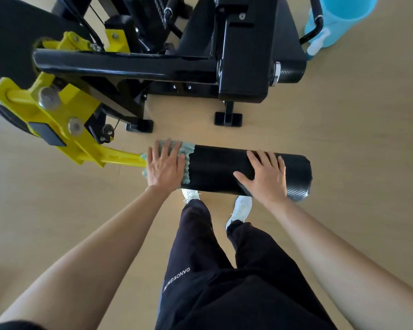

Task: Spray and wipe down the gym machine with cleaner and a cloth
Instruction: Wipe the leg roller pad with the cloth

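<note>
A black padded roller of the gym machine lies crosswise in front of me, fixed to a yellow arm. A pale green cloth is draped over the roller's left end. My left hand presses flat on the cloth with fingers spread. My right hand rests flat on the roller's right part, fingers straight, holding nothing. A blue spray bottle with a white trigger hangs on a black handle at the top right.
The black machine frame and seat block stand beyond the roller, with two feet on the light wooden floor. A yellow bracket sticks out at the left. My legs and white shoes are just under the roller.
</note>
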A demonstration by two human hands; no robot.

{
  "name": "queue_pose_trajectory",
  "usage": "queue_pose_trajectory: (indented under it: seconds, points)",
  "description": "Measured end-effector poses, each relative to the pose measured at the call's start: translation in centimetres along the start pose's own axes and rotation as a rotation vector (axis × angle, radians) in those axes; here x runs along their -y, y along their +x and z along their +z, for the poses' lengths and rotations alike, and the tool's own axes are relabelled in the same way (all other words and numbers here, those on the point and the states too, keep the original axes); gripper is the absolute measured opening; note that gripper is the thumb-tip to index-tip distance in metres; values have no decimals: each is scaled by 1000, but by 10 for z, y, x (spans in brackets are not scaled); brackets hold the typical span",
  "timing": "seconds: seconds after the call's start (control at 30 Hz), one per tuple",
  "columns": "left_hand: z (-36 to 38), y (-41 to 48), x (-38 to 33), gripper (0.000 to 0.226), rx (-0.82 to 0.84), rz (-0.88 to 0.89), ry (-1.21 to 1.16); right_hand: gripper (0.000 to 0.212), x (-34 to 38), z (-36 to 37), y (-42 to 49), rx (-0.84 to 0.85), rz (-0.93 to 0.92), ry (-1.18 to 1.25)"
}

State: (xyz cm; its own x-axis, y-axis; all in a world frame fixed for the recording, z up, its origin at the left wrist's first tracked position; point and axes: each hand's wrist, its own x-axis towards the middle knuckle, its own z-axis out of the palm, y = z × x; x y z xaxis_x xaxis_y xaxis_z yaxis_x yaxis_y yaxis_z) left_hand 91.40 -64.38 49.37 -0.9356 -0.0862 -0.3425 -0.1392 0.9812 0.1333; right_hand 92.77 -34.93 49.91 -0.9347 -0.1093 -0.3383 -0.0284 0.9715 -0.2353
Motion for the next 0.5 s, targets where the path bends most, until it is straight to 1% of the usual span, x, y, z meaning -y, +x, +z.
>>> queue_pose_trajectory:
  seconds: [0.07,0.17,0.3,0.33,0.4,0.47,0.5]
  points:
    - [-1,7,-12,59,9,34,33,76,2,2,-18,-6,-3,-1]
    - [-5,19,-20,64,78,94,61,73,3,6,-47,-34,-23,-3]
    - [-2,24,-30,62,106,48,69,59,-5,8,-69,-121,-70,80]
    - [-1,22,-36,61,99,46,64,56,-10,3,-65,-151,-57,112]
    - [2,15,-58,60,89,102,58,57,-24,-9,-48,-172,29,155]
    - [5,6,-89,59,85,190,41,64,-39,-18,-31,-103,111,138]
    - [7,-1,-105,59,88,230,34,68,-46,-19,-26,-60,120,113]
